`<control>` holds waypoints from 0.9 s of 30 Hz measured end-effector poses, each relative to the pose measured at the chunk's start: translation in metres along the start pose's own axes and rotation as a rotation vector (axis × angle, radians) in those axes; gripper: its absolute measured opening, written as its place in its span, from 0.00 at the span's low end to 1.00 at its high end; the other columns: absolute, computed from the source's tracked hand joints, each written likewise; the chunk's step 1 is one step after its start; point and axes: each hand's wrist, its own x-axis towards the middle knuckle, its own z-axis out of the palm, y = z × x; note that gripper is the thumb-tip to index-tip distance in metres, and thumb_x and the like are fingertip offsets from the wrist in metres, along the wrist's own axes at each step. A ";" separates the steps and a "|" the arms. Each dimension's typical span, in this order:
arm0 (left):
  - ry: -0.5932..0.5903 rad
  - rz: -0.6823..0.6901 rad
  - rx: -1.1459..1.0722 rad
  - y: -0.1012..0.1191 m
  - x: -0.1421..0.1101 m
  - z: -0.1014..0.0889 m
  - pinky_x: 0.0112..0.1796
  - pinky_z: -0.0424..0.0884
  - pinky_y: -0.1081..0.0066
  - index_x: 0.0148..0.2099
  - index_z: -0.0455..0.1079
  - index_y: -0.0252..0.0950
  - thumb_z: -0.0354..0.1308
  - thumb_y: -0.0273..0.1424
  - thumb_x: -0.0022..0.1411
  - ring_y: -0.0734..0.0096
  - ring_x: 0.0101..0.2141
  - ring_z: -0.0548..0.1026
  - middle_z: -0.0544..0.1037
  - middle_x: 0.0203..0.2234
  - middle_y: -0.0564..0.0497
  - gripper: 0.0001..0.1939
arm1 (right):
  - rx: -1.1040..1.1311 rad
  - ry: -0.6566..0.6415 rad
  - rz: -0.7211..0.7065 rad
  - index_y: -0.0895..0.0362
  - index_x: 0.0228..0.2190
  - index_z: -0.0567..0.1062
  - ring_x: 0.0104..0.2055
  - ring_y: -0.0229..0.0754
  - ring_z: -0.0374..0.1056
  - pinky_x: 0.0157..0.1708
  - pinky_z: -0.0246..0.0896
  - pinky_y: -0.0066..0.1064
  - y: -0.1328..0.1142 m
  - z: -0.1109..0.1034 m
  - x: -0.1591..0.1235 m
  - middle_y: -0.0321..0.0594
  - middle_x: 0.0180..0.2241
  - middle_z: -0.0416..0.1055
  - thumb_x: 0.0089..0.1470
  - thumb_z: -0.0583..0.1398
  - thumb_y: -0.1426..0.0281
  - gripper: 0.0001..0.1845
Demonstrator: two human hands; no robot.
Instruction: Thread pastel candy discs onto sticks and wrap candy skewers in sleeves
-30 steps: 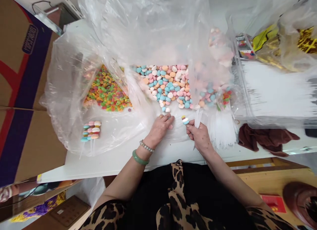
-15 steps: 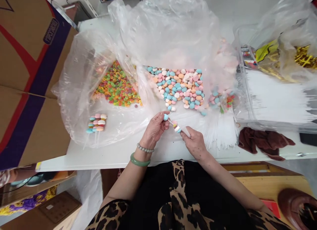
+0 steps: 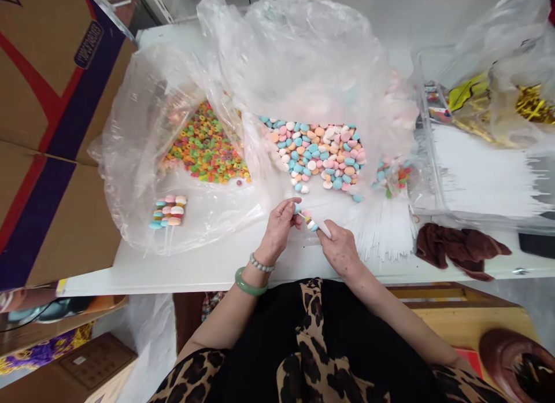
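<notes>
Candy skewer, maybe three pieces on, pinched in right hand; left hand grips one blue candy.

Ring candies left of pastel candies; stick bundle right; finished skewers front-left.

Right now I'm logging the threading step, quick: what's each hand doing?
Left hand: closed on a blue candy at the stick's tip.
Right hand: closed on the stick, which carries a few candies.
</notes>
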 end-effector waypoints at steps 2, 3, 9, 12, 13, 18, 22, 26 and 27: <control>0.020 0.012 0.050 -0.006 -0.001 0.003 0.26 0.65 0.74 0.47 0.69 0.34 0.55 0.45 0.62 0.77 0.22 0.67 0.68 0.19 0.56 0.20 | -0.027 0.011 0.019 0.53 0.22 0.67 0.22 0.40 0.57 0.24 0.48 0.29 0.001 0.003 0.001 0.34 0.19 0.63 0.55 0.53 0.65 0.11; 0.034 0.015 0.079 -0.009 -0.001 0.006 0.26 0.65 0.74 0.47 0.69 0.34 0.54 0.45 0.62 0.76 0.21 0.66 0.67 0.19 0.56 0.20 | -0.039 0.013 0.022 0.53 0.23 0.67 0.22 0.40 0.58 0.24 0.49 0.29 0.001 0.004 0.001 0.35 0.19 0.64 0.55 0.53 0.65 0.11; 0.110 0.020 0.237 -0.018 -0.002 0.017 0.22 0.62 0.74 0.45 0.68 0.35 0.49 0.40 0.65 0.76 0.19 0.63 0.64 0.18 0.57 0.15 | -0.093 -0.016 -0.018 0.53 0.26 0.70 0.25 0.43 0.63 0.27 0.50 0.31 0.001 0.014 0.004 0.38 0.22 0.69 0.57 0.51 0.68 0.11; 0.104 0.021 0.277 -0.023 -0.001 0.017 0.21 0.61 0.74 0.44 0.68 0.36 0.48 0.38 0.65 0.76 0.18 0.62 0.63 0.18 0.58 0.13 | -0.084 0.003 -0.040 0.54 0.28 0.70 0.26 0.44 0.65 0.28 0.52 0.31 -0.001 0.023 0.011 0.40 0.23 0.70 0.57 0.51 0.69 0.11; 0.108 0.027 0.289 -0.025 0.000 0.016 0.21 0.60 0.74 0.44 0.68 0.36 0.48 0.37 0.65 0.76 0.18 0.62 0.63 0.18 0.58 0.13 | -0.077 0.012 -0.048 0.55 0.29 0.71 0.27 0.44 0.66 0.28 0.52 0.31 -0.002 0.026 0.015 0.40 0.23 0.70 0.57 0.50 0.69 0.11; 0.114 0.090 0.343 -0.028 0.005 0.010 0.25 0.63 0.74 0.42 0.71 0.36 0.52 0.40 0.64 0.75 0.23 0.66 0.70 0.22 0.55 0.14 | -0.044 -0.053 -0.116 0.56 0.35 0.72 0.29 0.44 0.68 0.31 0.56 0.30 -0.005 0.033 0.024 0.42 0.27 0.73 0.60 0.48 0.71 0.13; 0.073 0.104 0.378 -0.026 0.008 0.004 0.29 0.66 0.72 0.42 0.74 0.35 0.53 0.41 0.63 0.72 0.26 0.69 0.74 0.27 0.51 0.16 | -0.028 -0.149 -0.199 0.54 0.34 0.74 0.35 0.44 0.69 0.36 0.59 0.30 0.006 0.022 0.017 0.42 0.32 0.74 0.61 0.49 0.71 0.13; 0.082 0.128 0.425 -0.027 0.004 0.004 0.32 0.68 0.70 0.44 0.74 0.37 0.52 0.41 0.64 0.70 0.30 0.72 0.76 0.30 0.49 0.16 | -0.060 -0.066 -0.147 0.55 0.30 0.73 0.37 0.47 0.69 0.38 0.59 0.33 0.019 0.017 0.011 0.43 0.31 0.73 0.57 0.51 0.71 0.11; 0.086 0.141 0.439 -0.028 0.003 0.005 0.34 0.69 0.70 0.45 0.74 0.37 0.51 0.41 0.64 0.69 0.31 0.73 0.77 0.31 0.49 0.16 | -0.043 -0.053 -0.131 0.55 0.30 0.73 0.37 0.47 0.69 0.38 0.60 0.34 0.020 0.019 0.012 0.43 0.31 0.73 0.57 0.51 0.70 0.11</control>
